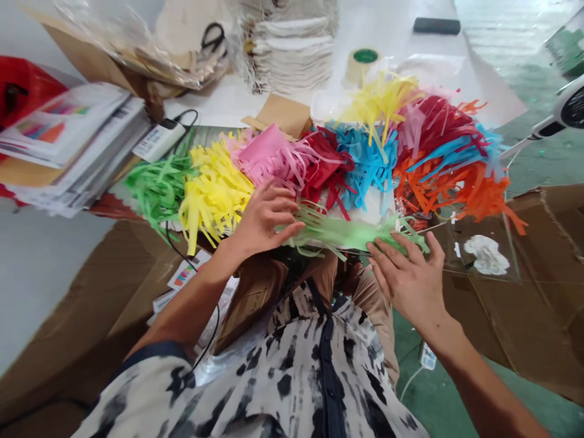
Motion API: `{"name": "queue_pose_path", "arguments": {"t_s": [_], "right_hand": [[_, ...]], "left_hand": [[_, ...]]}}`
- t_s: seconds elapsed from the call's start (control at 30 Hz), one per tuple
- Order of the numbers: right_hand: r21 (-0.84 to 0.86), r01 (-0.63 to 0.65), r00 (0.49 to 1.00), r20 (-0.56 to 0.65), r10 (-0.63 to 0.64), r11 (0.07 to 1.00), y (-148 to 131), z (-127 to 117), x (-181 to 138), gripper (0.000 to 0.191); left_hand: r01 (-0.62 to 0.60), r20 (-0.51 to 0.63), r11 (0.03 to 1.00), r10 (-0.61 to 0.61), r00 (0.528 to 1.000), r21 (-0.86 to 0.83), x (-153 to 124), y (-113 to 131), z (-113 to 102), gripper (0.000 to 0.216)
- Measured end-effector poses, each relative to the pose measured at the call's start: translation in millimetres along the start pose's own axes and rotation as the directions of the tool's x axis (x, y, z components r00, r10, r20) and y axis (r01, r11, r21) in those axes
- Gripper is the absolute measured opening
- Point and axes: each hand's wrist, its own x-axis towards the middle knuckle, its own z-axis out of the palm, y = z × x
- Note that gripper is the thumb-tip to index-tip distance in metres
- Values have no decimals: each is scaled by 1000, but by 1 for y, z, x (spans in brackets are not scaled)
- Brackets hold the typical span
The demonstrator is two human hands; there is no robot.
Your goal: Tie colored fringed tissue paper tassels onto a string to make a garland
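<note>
A light green fringed tissue paper strip (pixel 349 232) lies flat along the table's near edge, its cut ends fanning out at both sides. At its left end is my left hand (pixel 269 216), fingers apart over the fringe. My right hand (pixel 406 267) rests with spread fingers on the strip's right end. Just beyond stand bunches of fringed tissue paper: green (pixel 159 185), yellow (pixel 219 188), pink (pixel 269 152), red (pixel 319 161) and blue (pixel 367 161). More orange fringe (pixel 474 188) and dark red fringe (pixel 433 125) are heaped at the right.
Printed sheets (pixel 77 146) are stacked at the left beside a white power strip (pixel 159 139). Farther back are scissors (pixel 213 38), a white stack (pixel 292 55) and a tape roll (pixel 362 64). A white device (pixel 566 106) juts in at the right.
</note>
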Motion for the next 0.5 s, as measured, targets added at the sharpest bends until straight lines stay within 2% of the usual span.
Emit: {"name": "queue_pose_path", "arguments": {"t_s": [0.07, 0.1, 0.13, 0.2, 0.23, 0.27, 0.37, 0.43, 0.5], "right_hand": [[-10, 9, 1000, -19, -9, 1000, -2, -1, 2, 27], [-12, 6, 1000, -9, -6, 1000, -3, -2, 3, 26], [-12, -1, 1000, 10, 1, 1000, -4, -4, 5, 26], [-3, -22, 998, 61, 22, 1000, -6, -7, 6, 26], [1, -32, 996, 81, 31, 1000, -6, -9, 6, 27], [3, -40, 995, 95, 39, 999, -6, -10, 6, 27], [-6, -41, 994, 97, 41, 999, -4, -9, 3, 29], [-7, -26, 998, 64, 27, 1000, -1, -8, 1, 29], [17, -8, 1000, 30, 8, 1000, 1, -7, 0, 27]], "left_hand": [[139, -197, 981, -111, 974, 133, 5, 7, 1, 28], [159, -268, 973, -110, 957, 167, 8, 16, 6, 26], [127, -299, 976, -70, 952, 179, 10, 28, 13, 23], [-115, -146, 989, 127, 981, 92, 11, 56, 32, 18], [-241, -57, 970, 243, 968, 34, 9, 69, 42, 28], [-304, 12, 953, 304, 953, -6, 7, 80, 51, 42], [-306, 138, 950, 313, 940, -69, -6, 89, 67, 61], [-265, 134, 962, 272, 953, -62, -14, 81, 65, 57], [-183, 67, 983, 185, 981, -25, -18, 71, 57, 43]]}}
